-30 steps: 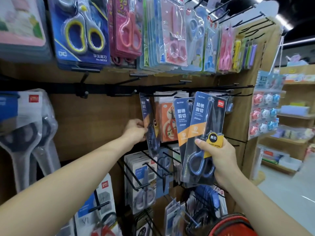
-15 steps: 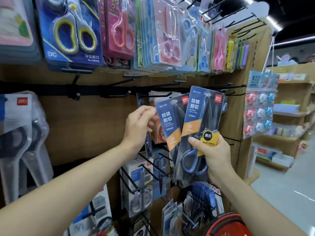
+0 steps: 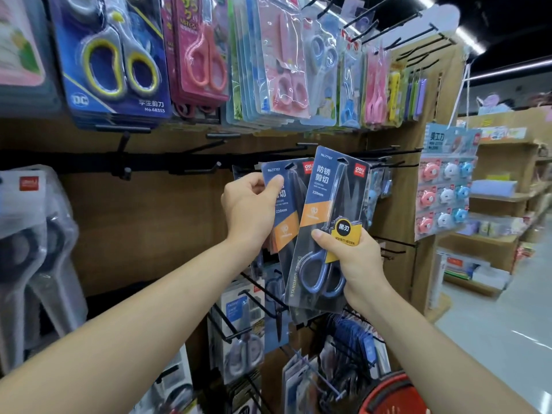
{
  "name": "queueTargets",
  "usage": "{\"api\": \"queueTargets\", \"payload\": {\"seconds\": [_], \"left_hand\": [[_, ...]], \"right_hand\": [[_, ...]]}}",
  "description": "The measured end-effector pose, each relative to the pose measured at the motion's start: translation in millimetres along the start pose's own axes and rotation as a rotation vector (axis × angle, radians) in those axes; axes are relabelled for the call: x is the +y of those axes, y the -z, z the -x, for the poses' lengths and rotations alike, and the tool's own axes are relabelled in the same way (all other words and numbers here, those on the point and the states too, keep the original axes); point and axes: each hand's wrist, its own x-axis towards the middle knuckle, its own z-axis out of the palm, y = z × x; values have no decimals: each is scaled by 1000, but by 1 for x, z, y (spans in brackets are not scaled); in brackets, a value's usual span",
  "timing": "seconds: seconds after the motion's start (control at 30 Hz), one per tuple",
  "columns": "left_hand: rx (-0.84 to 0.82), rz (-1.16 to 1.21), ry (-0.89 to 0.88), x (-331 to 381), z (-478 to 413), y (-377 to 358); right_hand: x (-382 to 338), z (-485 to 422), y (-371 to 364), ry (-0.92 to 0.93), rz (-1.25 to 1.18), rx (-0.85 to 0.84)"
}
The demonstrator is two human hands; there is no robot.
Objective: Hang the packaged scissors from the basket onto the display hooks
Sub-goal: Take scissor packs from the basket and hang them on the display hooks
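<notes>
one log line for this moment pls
left hand: grips rear scissors pack near top | right hand: grips front scissors pack at handles | front one not yet hung

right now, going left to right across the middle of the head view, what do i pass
bagged black-handled scissors, left hand, rear scissors pack it grips, front scissors pack in the right hand, mini cutter card

Stationery shop (packaged scissors on display hooks)

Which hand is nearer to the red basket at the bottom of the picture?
Right. The right hand grips the front scissors pack above the red basket; the left hand holds the rear scissors pack higher and further left.
</notes>
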Motion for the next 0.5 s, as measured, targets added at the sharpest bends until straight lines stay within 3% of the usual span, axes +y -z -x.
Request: {"api": "queueTargets", "payload": {"seconds": [0.27, 0.5], "left_hand": [[52, -168, 70, -25, -29, 11], [84, -121, 115, -39, -45, 19]], "right_hand": [[1, 7, 17, 71, 305, -34], [-10, 14, 21, 189, 437, -157]]}}
